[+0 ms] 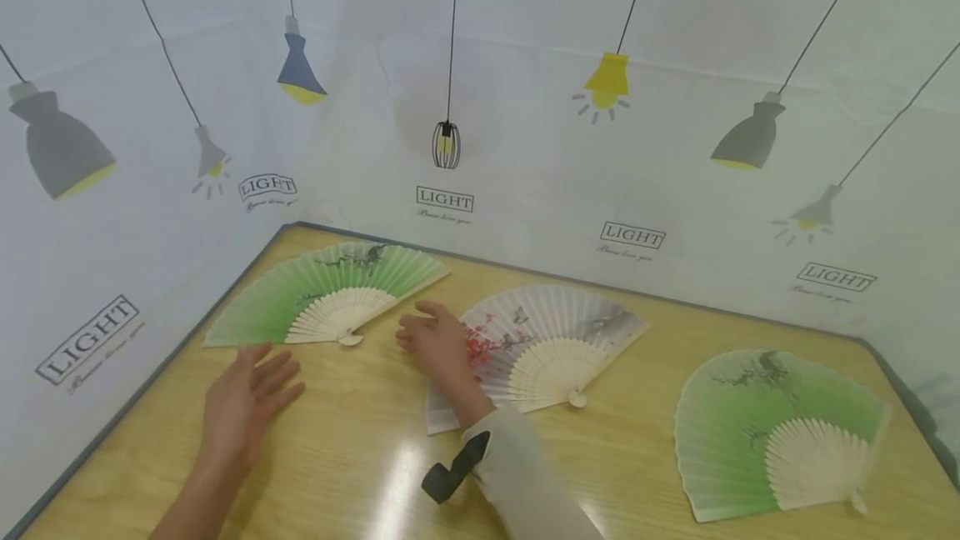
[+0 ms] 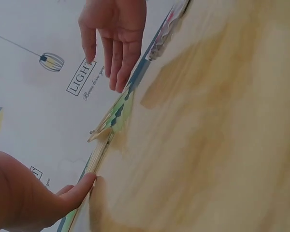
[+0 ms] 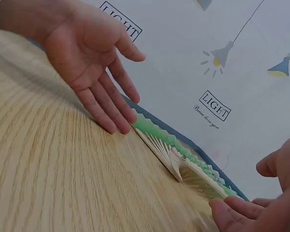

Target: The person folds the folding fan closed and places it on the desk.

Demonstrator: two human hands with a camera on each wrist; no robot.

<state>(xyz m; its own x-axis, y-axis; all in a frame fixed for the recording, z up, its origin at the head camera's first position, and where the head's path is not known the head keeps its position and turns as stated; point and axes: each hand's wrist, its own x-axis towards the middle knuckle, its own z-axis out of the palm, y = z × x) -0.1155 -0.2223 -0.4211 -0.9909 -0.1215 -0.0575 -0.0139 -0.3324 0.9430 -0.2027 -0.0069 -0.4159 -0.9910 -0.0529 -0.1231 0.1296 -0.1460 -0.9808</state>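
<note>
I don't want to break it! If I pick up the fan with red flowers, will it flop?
The fan is probably light: its slats look thin. Its pleated leaf may bend or tear. It might fold shut, since slats meet at one end.

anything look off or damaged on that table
Nothing stands out. The left green fan, floral fan and right green fan all lie spread on the table, with no tear or spill visible. The right hand hides part of the floral fan, so I can't check there.
</note>
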